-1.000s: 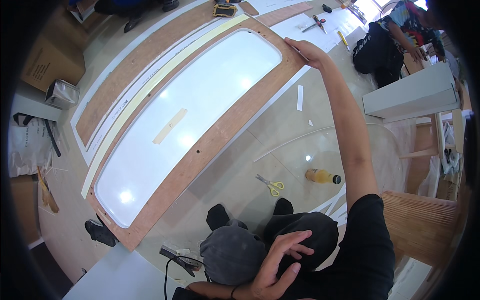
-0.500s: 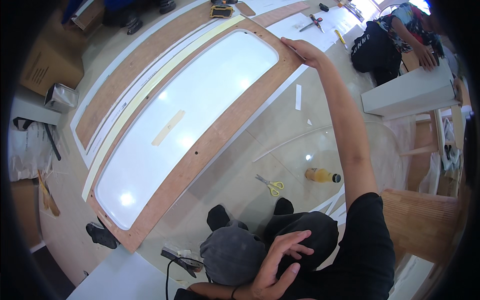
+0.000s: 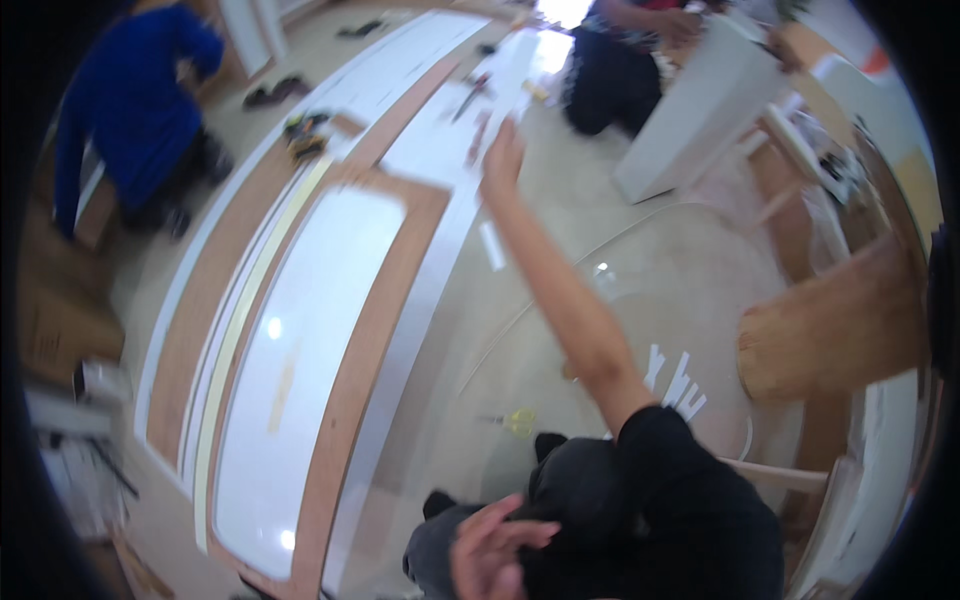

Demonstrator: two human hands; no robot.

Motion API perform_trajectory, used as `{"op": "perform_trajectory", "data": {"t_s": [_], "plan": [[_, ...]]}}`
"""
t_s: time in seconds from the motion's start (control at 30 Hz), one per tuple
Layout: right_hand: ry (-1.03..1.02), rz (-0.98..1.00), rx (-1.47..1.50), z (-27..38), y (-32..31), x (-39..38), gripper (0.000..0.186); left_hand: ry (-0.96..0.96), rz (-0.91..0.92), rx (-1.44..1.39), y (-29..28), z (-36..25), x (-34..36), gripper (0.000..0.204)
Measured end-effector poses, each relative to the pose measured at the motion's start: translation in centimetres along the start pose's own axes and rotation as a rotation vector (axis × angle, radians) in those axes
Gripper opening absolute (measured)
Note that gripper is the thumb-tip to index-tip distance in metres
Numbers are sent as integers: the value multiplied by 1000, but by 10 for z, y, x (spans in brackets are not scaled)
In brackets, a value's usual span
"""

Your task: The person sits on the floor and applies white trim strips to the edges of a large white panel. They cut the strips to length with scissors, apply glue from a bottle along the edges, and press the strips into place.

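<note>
Brown wood forms the long frame [image 3: 358,400] around a glossy white panel [image 3: 310,300], lying on the floor to the person's left on top of a white board [image 3: 415,310]. A tan strip of tape [image 3: 283,390] sits near the middle of the panel, and a pale yellow strip [image 3: 203,505] runs along the frame's left side.

The two hands are well apart. The right hand [image 3: 503,165] is stretched out past the frame's far right corner, above or beside the white board; blur hides whether it grips or touches anything. The left hand [image 3: 495,550] is low, in front of the person's dark-clothed legs [image 3: 580,485], fingers loosely parted, with nothing visible in it.

Yellow-handled scissors [image 3: 521,422] lie on the floor near the feet, and white scraps [image 3: 678,385] lie to the right. At upper left, a person in blue [image 3: 140,100] bends over. At upper right, another person's hand [image 3: 680,25] is near a pale box [image 3: 690,110].
</note>
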State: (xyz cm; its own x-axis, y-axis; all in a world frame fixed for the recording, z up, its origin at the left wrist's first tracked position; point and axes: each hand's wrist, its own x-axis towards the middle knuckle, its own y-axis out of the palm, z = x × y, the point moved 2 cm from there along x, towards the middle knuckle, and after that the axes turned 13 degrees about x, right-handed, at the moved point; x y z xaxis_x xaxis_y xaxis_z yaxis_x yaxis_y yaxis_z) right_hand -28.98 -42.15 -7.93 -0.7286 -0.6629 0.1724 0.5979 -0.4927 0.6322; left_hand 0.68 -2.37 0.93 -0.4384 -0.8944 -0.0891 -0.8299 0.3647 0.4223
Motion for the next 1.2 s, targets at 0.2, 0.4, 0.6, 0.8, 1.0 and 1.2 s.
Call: {"op": "perform_trajectory", "data": {"t_s": [0.2,0.4,0.6,0.8,1.0,1.2], "plan": [[610,479,-89,108,-24,-198,48,358,-490,634,-54,-38,119,60],[741,772,35,146,-36,-232,39,79,-8,188,2,-25,227,32],[924,899,-77,162,-94,-236,40,186,-131,-48,15,-42,241,39],[945,859,18,152,-121,-259,43,144,-95,-193,-10,-59,237,40],[984,901,121,129,-158,-277,42,120,54,-232,-55,-61,251,28],[1143,470,-28,112,-211,-306,42,505,-407,287,-81,-80,260,44]]}}
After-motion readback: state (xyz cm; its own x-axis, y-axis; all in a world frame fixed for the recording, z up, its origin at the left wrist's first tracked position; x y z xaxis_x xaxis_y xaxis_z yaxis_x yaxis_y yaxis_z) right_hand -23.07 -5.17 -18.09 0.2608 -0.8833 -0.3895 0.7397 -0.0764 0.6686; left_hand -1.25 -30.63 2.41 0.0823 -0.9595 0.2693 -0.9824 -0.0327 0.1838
